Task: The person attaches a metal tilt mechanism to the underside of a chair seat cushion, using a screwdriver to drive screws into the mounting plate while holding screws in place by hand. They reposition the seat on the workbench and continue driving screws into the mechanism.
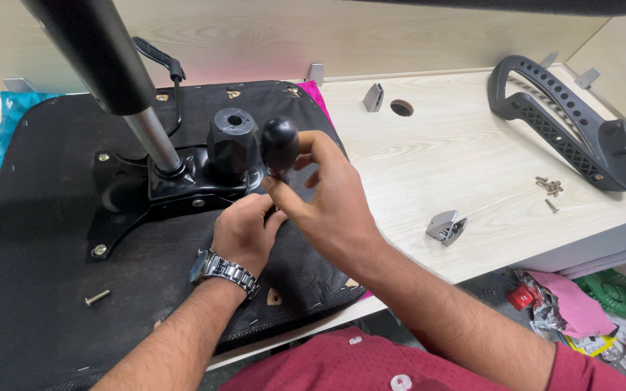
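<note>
Right hand (327, 199) grips a round black plastic knob (279, 143); left hand (244, 233) pinches below it; bare pale wooden tabletop (465, 166) at three o'clock.

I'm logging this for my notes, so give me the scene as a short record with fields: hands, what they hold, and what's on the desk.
right hand: grips a black knob
left hand: below the knob, fingers at the metal plate
plate: on an upturned seat, gas cylinder standing in it
loose bolt: on the seat
desk: armrest, screws, metal bracket
</note>
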